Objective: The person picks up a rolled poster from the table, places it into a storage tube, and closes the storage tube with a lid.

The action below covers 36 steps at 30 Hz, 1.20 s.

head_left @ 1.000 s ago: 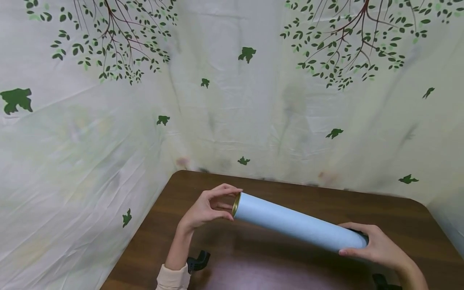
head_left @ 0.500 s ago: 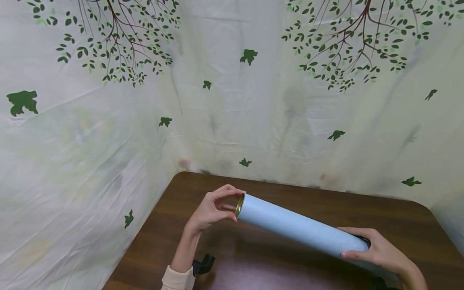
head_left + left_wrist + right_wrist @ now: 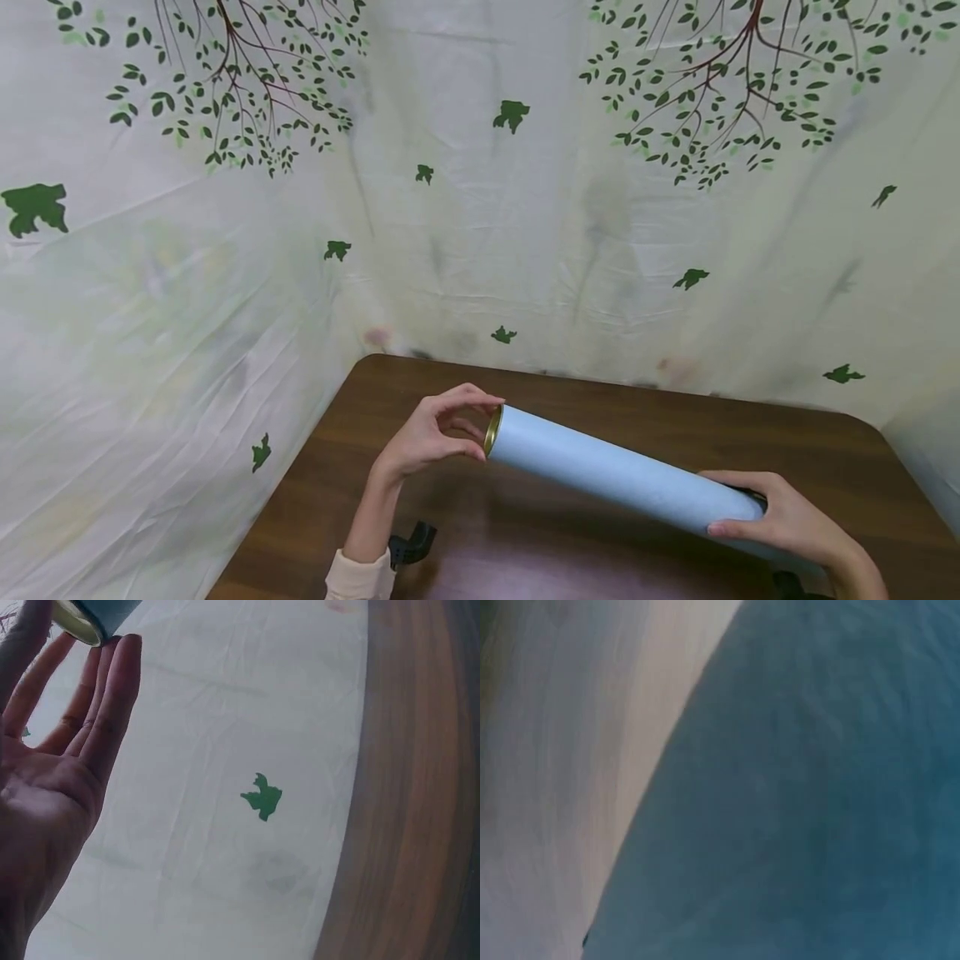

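A long light blue tube (image 3: 600,464) is held above the table, its right end lower and nearer. A gold-coloured rim (image 3: 492,431) rings its left end. My left hand (image 3: 429,433) holds that end between thumb and fingertips, palm facing the rim. In the left wrist view, the fingertips of the left hand (image 3: 71,742) touch the tube (image 3: 109,613) by its rim. My right hand (image 3: 791,518) grips the lower end, thumb on the near side and fingers over the far side. That hand mostly hides a dark part at this end.
The brown wooden table (image 3: 420,375) lies below. A pale cloth backdrop (image 3: 547,250) with printed leaves and birds surrounds it at the back and sides. A blurred bluish surface (image 3: 802,810) fills much of the right wrist view; what it is I cannot tell.
Compared with one second ago, the tube's right end and my right hand sit slightly lower. Both hands keep their hold.
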Tool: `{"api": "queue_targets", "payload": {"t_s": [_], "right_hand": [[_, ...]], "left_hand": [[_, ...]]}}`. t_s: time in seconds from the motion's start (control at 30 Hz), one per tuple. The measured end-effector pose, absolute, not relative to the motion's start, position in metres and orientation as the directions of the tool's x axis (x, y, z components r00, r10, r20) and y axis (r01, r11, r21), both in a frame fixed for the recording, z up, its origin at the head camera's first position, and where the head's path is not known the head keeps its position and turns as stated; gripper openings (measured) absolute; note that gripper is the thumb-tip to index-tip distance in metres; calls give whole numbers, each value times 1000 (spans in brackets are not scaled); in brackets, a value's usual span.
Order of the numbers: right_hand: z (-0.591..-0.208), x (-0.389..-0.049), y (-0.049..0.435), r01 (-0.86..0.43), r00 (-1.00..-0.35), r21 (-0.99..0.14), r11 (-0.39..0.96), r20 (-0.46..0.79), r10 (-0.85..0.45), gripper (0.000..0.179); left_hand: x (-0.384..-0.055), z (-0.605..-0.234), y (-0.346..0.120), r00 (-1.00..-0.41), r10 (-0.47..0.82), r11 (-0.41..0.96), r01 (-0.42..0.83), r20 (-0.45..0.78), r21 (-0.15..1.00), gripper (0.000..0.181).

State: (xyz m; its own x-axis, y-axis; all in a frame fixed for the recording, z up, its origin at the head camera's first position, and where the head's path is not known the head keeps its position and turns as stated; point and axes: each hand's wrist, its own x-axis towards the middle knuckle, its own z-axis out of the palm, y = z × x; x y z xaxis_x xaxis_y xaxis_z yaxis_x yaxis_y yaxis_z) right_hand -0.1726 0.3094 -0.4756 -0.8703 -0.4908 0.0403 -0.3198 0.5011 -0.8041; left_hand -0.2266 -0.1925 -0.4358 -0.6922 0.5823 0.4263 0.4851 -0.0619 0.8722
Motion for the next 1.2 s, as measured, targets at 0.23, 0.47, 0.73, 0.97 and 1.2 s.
{"api": "queue_targets", "payload": {"t_s": [0.23, 0.47, 0.73, 0.97, 1.2], "right_hand": [[-477, -173, 304, -352, -848, -807, 475, 61, -526, 49], [-474, -167, 312, -358, -877, -765, 535, 80, -474, 53], [-471, -170, 313, -328, -909, -718, 614, 64, -412, 52], [-477, -178, 308, -280, -907, -707, 649, -26, -420, 41], [-488, -190, 293, -265, -904, -686, 678, -68, -422, 38]], "left_hand": [[-224, -435, -194, -714, 569, -54, 463, 409, 885, 65], [-228, -444, -185, -735, 567, 60, 486, 371, 872, 63], [-236, -451, -187, -747, 585, 92, 448, 316, 889, 66], [-239, -466, -187, -766, 601, 234, 441, 228, 866, 67], [-250, -483, -195, -790, 588, 319, 424, 174, 848, 58]]}}
